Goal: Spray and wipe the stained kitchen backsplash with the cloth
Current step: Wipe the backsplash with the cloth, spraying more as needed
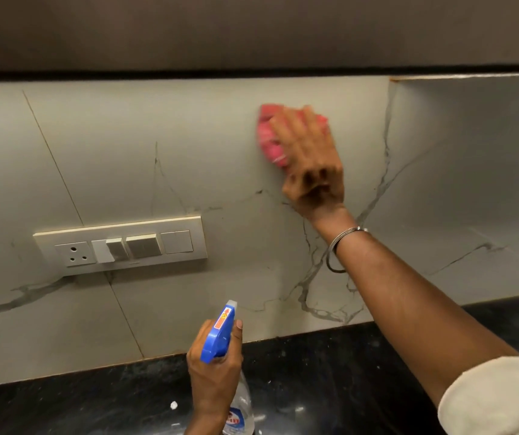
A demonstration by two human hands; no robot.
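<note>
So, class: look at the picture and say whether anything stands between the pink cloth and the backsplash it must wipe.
Nothing visible does. The right hand presses the cloth directly against the backsplash. The switch panel sits lower left, apart from it.

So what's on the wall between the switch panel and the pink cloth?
Only bare grey-veined backsplash, in the head view, from switch panel to cloth.

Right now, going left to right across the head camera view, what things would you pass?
Switch panel → spray bottle → pink cloth → bangle → white sleeve.
</note>
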